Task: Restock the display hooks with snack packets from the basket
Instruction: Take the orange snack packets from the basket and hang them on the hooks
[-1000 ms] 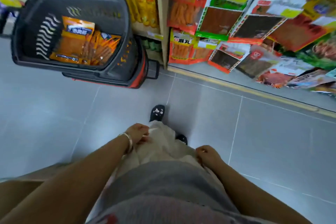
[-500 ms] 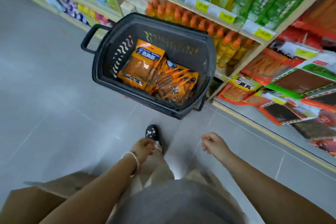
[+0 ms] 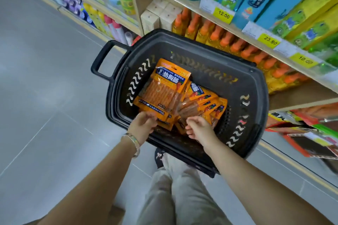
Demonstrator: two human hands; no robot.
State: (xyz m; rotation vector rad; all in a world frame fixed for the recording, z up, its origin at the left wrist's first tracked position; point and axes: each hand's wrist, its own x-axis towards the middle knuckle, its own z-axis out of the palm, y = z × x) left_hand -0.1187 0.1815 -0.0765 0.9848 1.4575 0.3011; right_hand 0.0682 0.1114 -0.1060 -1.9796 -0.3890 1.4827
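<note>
Directly ahead of both hands, a black basket (image 3: 259, 100) holds orange snack packets (image 3: 206, 104). Left hand (image 3: 144, 124) (bracelet (image 3: 132, 142) at wrist) pinches the near edge of the top packet (image 3: 164, 87). Right hand (image 3: 199, 128), fingers (image 3: 192, 119) curled, sits over the packets just beside it; grasp cannot be confirmed.

Basket (image 3: 201, 49) sits on the floor (image 3: 45, 78) right against the shelves (image 3: 311, 95), bottles (image 3: 228, 40) just behind it, snack packets (image 3: 204, 104) piled inside, left hand (image 3: 144, 124) holding the top packet (image 3: 162, 87) at its near edge, right hand (image 3: 199, 129) beside it over the pile.
</note>
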